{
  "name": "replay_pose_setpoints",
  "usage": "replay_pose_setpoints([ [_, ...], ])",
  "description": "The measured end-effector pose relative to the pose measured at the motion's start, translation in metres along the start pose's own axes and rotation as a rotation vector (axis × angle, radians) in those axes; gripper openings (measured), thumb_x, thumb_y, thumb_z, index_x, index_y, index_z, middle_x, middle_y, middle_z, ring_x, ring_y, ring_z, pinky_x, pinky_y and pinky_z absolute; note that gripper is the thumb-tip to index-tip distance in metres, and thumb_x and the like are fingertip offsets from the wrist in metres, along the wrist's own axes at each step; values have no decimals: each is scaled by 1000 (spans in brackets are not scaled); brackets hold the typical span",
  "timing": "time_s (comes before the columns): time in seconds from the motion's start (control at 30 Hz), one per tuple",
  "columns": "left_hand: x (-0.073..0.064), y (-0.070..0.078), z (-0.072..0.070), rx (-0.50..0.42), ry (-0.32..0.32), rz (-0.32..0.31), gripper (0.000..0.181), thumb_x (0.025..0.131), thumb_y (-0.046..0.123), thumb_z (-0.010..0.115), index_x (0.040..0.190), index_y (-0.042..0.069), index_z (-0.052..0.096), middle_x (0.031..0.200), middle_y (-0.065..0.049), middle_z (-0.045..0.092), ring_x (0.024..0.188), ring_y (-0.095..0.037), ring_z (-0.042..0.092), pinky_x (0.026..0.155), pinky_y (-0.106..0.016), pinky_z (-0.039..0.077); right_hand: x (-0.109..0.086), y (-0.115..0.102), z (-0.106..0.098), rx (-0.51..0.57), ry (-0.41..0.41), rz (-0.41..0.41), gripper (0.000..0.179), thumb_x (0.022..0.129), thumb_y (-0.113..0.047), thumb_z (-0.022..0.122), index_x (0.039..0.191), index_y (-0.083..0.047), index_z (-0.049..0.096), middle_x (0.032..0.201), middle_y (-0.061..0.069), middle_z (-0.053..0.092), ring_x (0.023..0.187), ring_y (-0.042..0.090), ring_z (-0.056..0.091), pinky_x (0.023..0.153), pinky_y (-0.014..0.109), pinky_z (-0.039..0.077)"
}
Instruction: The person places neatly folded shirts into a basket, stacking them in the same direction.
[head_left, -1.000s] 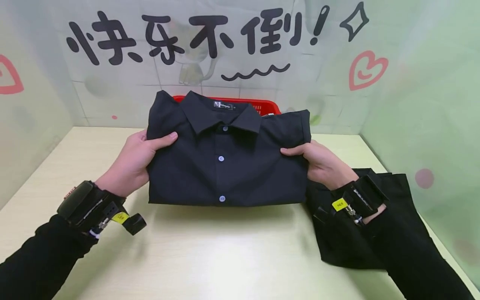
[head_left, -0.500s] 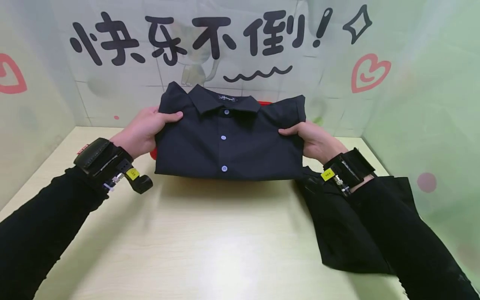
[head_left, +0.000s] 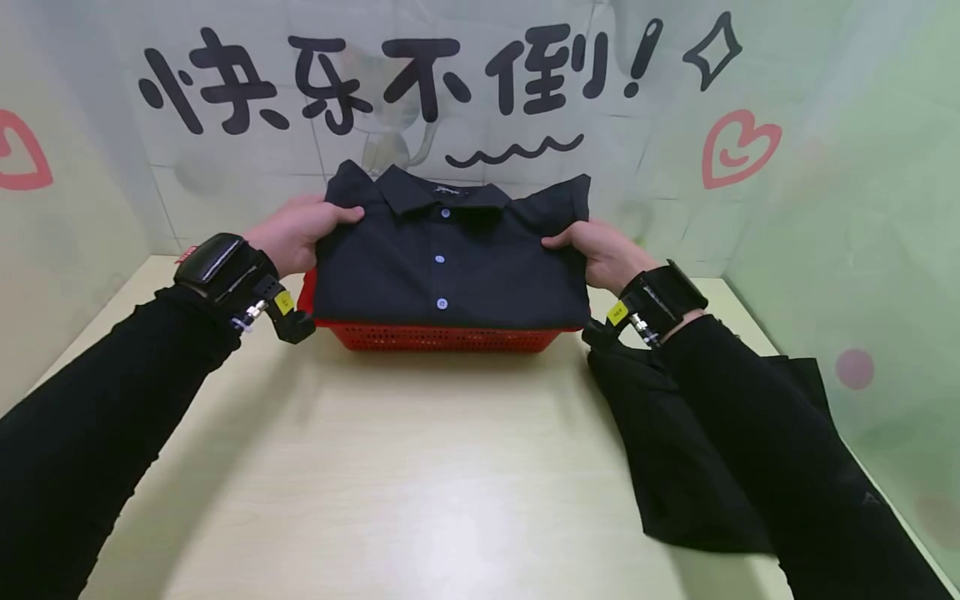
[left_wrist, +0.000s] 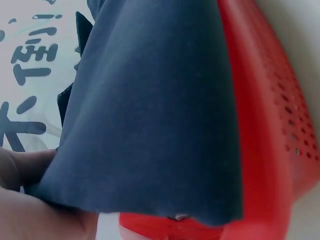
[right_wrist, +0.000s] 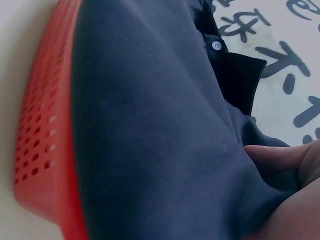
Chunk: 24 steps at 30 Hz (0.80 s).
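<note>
Pinching the folded dark shirt (head_left: 487, 267) at its sides: left hand (head_left: 296, 233) and right hand (head_left: 606, 250), each thumb on the front, other fingers mostly hidden. Shirt is over the red basket (head_left: 442, 339), collar uppermost, lower edge by the near rim; contact cannot be told. Black garment (head_left: 675, 458) lies on the pale table (head_left: 450, 467), partly hidden by the right sleeve (head_left: 772, 442).

Dark folded shirt (head_left: 495, 275) (pale buttons (head_left: 440, 259) down its front), collar (head_left: 401, 193) uppermost, tilted over red basket (head_left: 450, 339)

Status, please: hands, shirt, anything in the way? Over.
Left hand, right hand: gripping folded button-up shirt. Shirt over red perforated basket. No obstruction seen; black garment aside, right.
</note>
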<state>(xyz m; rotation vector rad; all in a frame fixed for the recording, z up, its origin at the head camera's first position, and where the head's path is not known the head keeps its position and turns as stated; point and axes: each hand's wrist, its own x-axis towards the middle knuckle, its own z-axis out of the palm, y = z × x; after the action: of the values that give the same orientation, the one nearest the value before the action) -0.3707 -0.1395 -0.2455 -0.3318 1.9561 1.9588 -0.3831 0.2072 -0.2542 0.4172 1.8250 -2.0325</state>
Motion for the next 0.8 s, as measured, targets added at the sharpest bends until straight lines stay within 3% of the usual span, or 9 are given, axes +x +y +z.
replay_pose_setpoints([
  [0.13, 5, 2, 3, 51, 68, -22, 70, 99, 24, 59, 156, 8, 22, 155, -4, 29, 122, -20, 42, 109, -32, 34, 4, 0, 4, -69, 46, -43, 43, 94, 2, 59, 132, -1, 41, 133, 3, 41, 111, 21, 48, 101, 31, 39],
  [0.3, 13, 4, 4, 108, 120, -47, 66, 102, 23, 54, 155, 5, 22, 152, -7, 30, 119, -22, 42, 109, -32, 34, 7, 2, 10, -163, 86, -106, 39, 94, 1, 60, 129, 0, 46, 131, 5, 44, 112, 23, 48, 103, 33, 38],
  [0.47, 17, 10, -5, 98, 97, -102, 65, 104, 21, 48, 157, 6, 13, 157, -8, 24, 125, -22, 37, 113, -31, 27, 11, 4, 24, -272, 93, -180, 40, 94, 0, 60, 131, 1, 46, 133, 9, 46, 115, 27, 47, 104, 35, 38],
  [0.67, 17, 12, -14, 145, 120, -119, 62, 105, 21, 44, 156, 2, 13, 154, -10, 27, 117, -22, 42, 112, -33, 30, 17, 8, 41, -407, 106, -177, 52, 94, 0, 62, 141, -1, 42, 142, 11, 44, 122, 28, 46, 106, 37, 37],
  [0.8, 18, 11, -13, 118, 57, -160, 61, 106, 24, 39, 157, 4, 10, 155, -9, 26, 121, -21, 39, 112, -33, 29, 20, 7, 41, -456, 133, -164, 58, 94, 0, 62, 146, 1, 37, 144, 13, 44, 123, 28, 46, 107, 37, 37],
])
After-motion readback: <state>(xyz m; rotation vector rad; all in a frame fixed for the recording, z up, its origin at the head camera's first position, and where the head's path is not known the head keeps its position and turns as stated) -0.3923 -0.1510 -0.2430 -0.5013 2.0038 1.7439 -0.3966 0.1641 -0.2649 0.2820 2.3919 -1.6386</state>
